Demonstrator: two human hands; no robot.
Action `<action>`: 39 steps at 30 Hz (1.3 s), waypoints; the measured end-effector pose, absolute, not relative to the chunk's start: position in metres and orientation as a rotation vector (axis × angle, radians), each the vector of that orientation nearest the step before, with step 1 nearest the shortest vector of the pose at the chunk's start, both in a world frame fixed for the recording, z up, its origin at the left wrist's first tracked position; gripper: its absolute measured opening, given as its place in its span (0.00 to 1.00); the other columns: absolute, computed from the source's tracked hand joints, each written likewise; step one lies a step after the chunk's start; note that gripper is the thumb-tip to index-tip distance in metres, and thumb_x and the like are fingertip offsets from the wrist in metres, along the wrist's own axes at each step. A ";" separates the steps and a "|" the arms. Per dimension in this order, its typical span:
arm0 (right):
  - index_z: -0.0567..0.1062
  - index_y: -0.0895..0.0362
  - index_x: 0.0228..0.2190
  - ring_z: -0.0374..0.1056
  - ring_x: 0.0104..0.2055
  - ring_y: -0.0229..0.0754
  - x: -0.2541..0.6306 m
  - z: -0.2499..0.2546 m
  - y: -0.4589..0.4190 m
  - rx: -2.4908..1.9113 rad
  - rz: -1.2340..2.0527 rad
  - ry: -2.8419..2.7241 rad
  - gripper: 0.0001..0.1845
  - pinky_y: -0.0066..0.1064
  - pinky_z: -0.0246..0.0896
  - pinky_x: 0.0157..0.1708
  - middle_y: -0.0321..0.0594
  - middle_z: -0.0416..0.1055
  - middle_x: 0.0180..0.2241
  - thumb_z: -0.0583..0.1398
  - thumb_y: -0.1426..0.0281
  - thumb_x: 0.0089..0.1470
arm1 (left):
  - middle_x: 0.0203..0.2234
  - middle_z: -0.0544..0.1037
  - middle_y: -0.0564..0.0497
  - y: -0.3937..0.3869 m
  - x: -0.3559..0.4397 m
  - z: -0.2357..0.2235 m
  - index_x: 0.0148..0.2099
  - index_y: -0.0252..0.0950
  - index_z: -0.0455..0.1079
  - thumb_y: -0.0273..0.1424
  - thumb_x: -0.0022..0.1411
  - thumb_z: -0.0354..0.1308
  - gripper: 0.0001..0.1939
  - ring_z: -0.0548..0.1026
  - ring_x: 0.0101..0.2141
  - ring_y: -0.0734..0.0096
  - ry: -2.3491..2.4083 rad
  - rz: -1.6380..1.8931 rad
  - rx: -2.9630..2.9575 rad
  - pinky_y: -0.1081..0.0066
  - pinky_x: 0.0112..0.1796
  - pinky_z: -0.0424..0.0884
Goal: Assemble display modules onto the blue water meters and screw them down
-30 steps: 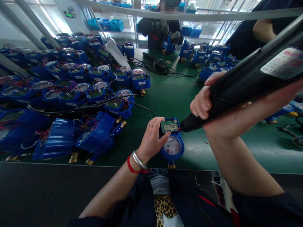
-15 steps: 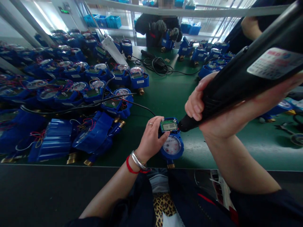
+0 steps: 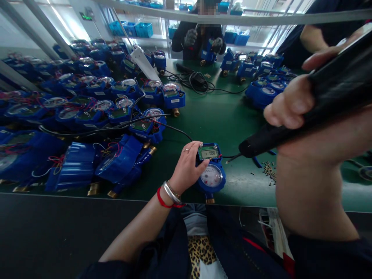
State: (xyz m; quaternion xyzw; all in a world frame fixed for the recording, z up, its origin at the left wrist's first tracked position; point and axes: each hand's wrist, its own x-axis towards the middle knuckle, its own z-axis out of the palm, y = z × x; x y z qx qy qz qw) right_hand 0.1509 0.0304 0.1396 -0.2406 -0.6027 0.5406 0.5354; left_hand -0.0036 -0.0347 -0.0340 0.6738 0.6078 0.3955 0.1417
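A blue water meter [image 3: 211,170] with a small green display and a round dial lies near the front edge of the green table [image 3: 215,116]. My left hand [image 3: 187,166] grips its left side, thumb on the display housing. My right hand [image 3: 293,104] is wrapped round a black electric screwdriver [image 3: 314,104], held up to the right. The driver's tip [image 3: 232,158] hovers just right of the meter, apart from it.
Many blue meters with red wires [image 3: 87,116] crowd the table's left half. More meters [image 3: 261,83] stand at the back right. A small heap of screws [image 3: 270,170] lies right of the meter. A person [image 3: 200,37] in dark clothes and gloves works opposite; cables [image 3: 197,83] lie mid-table.
My right hand has pulled the screwdriver up and to the right, off the meter's display housing. The heap of screws has come into sight. My left hand still holds the meter.
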 end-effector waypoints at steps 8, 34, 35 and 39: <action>0.71 0.54 0.38 0.66 0.23 0.40 0.204 0.035 0.131 -1.481 0.794 -2.026 0.36 0.33 0.60 0.24 0.41 0.72 0.28 0.40 0.40 0.55 | 0.55 0.65 0.41 -0.035 -0.004 -0.033 0.58 0.33 0.58 0.33 0.62 0.55 0.23 0.61 0.59 0.58 1.743 1.141 1.893 0.56 0.60 0.59; 0.56 0.48 0.62 0.48 0.66 0.47 0.169 -0.015 0.055 -0.778 0.889 -2.610 0.33 0.43 0.49 0.64 0.40 0.50 0.64 0.58 0.58 0.57 | 0.59 0.62 0.35 -0.036 -0.013 -0.028 0.60 0.26 0.56 0.33 0.59 0.58 0.30 0.56 0.62 0.57 1.681 1.093 1.846 0.55 0.62 0.56; 0.56 0.47 0.62 0.48 0.66 0.47 0.171 -0.017 0.058 -0.774 0.898 -2.616 0.33 0.43 0.48 0.64 0.39 0.50 0.64 0.58 0.58 0.57 | 0.59 0.62 0.34 -0.036 -0.016 -0.026 0.61 0.27 0.56 0.32 0.58 0.59 0.31 0.56 0.63 0.57 1.649 1.085 1.844 0.55 0.62 0.56; 0.58 0.44 0.61 0.50 0.65 0.46 0.174 -0.017 0.063 -0.769 0.922 -2.605 0.31 0.42 0.46 0.65 0.37 0.52 0.63 0.58 0.60 0.58 | 0.61 0.61 0.35 -0.037 -0.028 -0.023 0.62 0.27 0.56 0.29 0.58 0.58 0.31 0.55 0.64 0.58 1.543 1.050 1.825 0.56 0.62 0.56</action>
